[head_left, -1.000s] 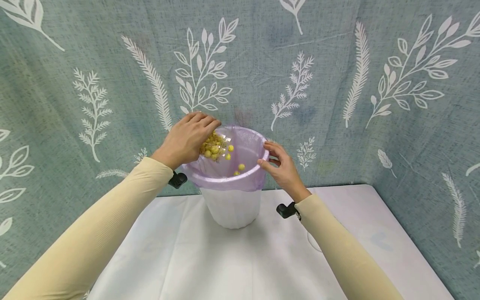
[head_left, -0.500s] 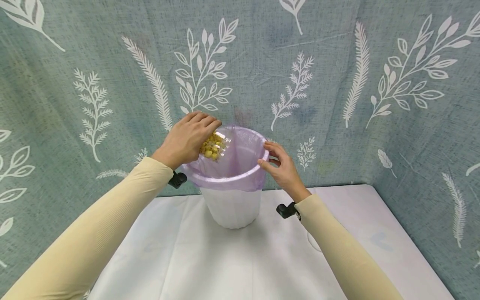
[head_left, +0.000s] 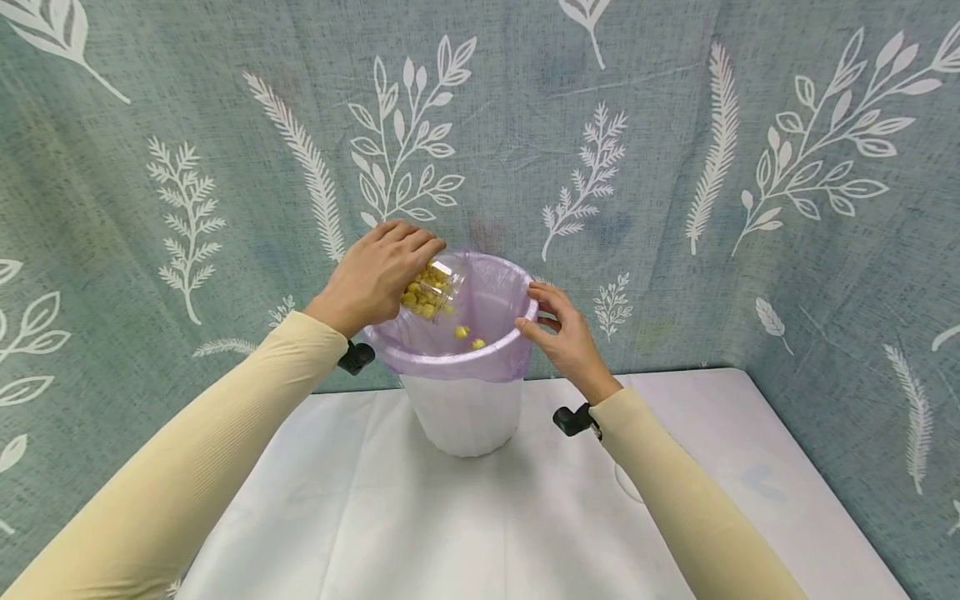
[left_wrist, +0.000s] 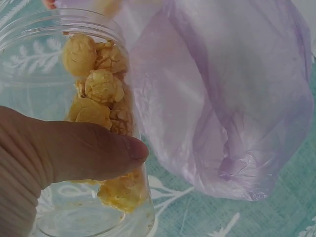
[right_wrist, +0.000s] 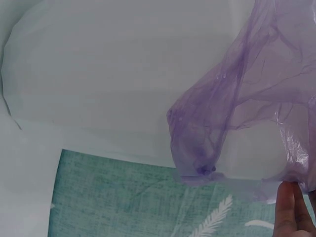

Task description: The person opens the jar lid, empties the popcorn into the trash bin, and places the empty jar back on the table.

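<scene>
My left hand (head_left: pixel 378 273) grips a clear plastic jar (left_wrist: pixel 54 79), tilted with its mouth over the bin's opening. Yellow popcorn (left_wrist: pixel 101 86) lies along the jar's lower side, and the left wrist view shows my thumb (left_wrist: pixel 98 150) across the wall. A few loose popcorn pieces (head_left: pixel 461 332) are in the air below the mouth. Under them stands a white trash bin (head_left: pixel 465 417), lined with a thin purple bag (head_left: pixel 498 367) folded over its rim. My right hand (head_left: pixel 562 333) holds the bin's right rim, thumb in front and fingers farther back. The bin's bottom is hidden.
The bin stands on a white-covered table (head_left: pixel 420 533), near its back edge. Behind it hangs a green-grey curtain (head_left: pixel 495 125) with white leaf prints, which also closes off the sides. A thin white cord (head_left: pixel 626 485) lies beside my right forearm.
Popcorn falls from the jar one second ago and again now, while half a second ago none is in the air. Left hand and jar shift only slightly; the right hand stays on the rim.
</scene>
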`<action>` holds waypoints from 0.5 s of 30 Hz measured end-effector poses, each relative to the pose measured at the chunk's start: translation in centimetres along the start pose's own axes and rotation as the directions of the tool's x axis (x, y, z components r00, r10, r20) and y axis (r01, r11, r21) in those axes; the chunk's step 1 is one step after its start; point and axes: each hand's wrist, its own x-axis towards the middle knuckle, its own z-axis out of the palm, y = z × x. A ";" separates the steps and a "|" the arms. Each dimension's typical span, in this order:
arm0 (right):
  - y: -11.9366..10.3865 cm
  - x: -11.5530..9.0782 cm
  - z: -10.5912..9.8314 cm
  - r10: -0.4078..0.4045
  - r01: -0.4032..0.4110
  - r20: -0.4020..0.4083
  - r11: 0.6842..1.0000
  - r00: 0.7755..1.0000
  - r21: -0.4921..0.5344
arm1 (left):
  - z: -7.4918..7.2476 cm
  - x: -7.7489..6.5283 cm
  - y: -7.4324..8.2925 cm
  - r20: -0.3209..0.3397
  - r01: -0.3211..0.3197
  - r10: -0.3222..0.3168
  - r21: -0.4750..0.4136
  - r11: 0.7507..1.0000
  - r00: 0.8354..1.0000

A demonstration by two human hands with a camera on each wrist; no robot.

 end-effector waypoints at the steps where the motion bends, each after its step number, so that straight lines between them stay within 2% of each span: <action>1: 0.0 0.0 0.0 -0.002 0.002 -0.001 1.000 1.000 0.001 | 0.0 0.0 0.0 0.000 0.001 -0.001 0.000 1.000 1.000; 15: -0.1 0.0 0.0 -0.003 0.003 -0.001 1.000 1.000 0.009 | 0.0 0.0 0.0 -0.012 -0.021 0.022 0.011 1.000 1.000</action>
